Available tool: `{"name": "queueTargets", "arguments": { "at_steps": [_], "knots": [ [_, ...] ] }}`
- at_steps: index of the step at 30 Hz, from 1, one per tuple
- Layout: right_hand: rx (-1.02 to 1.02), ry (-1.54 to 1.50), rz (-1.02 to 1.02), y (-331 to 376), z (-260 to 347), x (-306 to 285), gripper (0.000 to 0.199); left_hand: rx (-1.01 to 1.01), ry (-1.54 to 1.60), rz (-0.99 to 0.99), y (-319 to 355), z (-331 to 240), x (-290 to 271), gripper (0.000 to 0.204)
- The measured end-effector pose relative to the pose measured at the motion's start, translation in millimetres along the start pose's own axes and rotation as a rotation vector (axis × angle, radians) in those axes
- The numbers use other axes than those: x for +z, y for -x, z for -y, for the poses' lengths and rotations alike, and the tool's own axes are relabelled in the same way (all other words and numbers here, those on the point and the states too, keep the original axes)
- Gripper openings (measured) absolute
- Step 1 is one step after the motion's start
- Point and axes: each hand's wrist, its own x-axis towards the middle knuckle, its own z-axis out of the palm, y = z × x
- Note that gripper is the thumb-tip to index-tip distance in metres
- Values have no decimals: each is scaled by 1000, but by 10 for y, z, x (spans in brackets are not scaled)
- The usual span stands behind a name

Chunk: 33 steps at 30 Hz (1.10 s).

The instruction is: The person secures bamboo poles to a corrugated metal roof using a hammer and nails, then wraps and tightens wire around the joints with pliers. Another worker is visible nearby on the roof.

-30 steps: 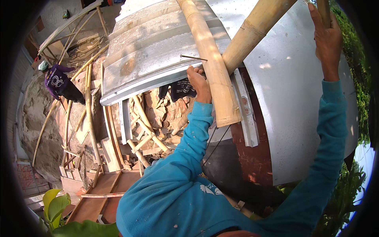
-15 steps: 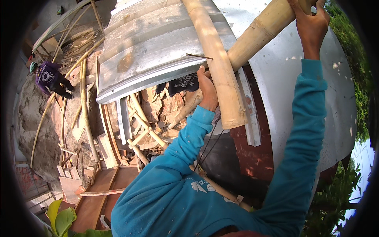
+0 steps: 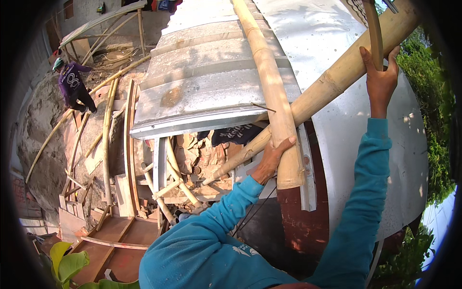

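Note:
A thick bamboo pole (image 3: 269, 72) runs down over the metal roof, its cut end toward me. My left hand (image 3: 274, 159) grips it near that end, thumb laid across its top. A long nail (image 3: 263, 107) sticks out of its left side. A second bamboo pole (image 3: 332, 79) slants beneath it, from lower left to upper right. At the upper right, my right hand (image 3: 382, 79) is closed around a curved wooden handle (image 3: 373, 33), beside the slanting pole. The handle's far end leaves the picture, so the kind of tool does not show.
Corrugated metal sheets (image 3: 207, 91) end in a folded edge over an opening with rubble below. A plain metal sheet (image 3: 365, 168) curves down at right. Lower left are thin bamboo poles (image 3: 107, 144) and brown boards (image 3: 120, 241). A person in purple (image 3: 72, 82) stands far left.
The view has shifted, so roof and poles appear lower. My left thumb has come over the pole's top. My right hand appears lower, and the wooden handle now shows in it.

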Motion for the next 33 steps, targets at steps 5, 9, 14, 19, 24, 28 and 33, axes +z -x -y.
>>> {"name": "queueTargets", "arguments": {
  "at_steps": [5, 9, 14, 19, 24, 28, 33],
  "knots": [
    [8, -8, -9, 3, -12, -10, 110, 10, 97, -63, 3, -76, 137, 61],
    [-16, -6, 29, 3, 1, -98, 106, 5, 132, -51, 25, -105, 181, 56],
    [-127, 165, 118, -30, 61, -534, 76, -2, 158, -37, -29, -19, 160, 56],
    [-171, 106, 601, 54, 487, -1179, 45, 29, 181, -53, -79, 25, 96, 56],
    [-109, 170, 1077, 59, 1121, -1556, 37, 110, 204, -10, -65, 31, 133, 47],
    [-347, 59, 945, 227, 1343, -1581, 28, 94, 223, -70, -58, 25, 197, 54],
    [-634, 291, 918, 400, 1511, -1444, 20, 86, 228, -73, 2, -58, 179, 54]
  ]
}}
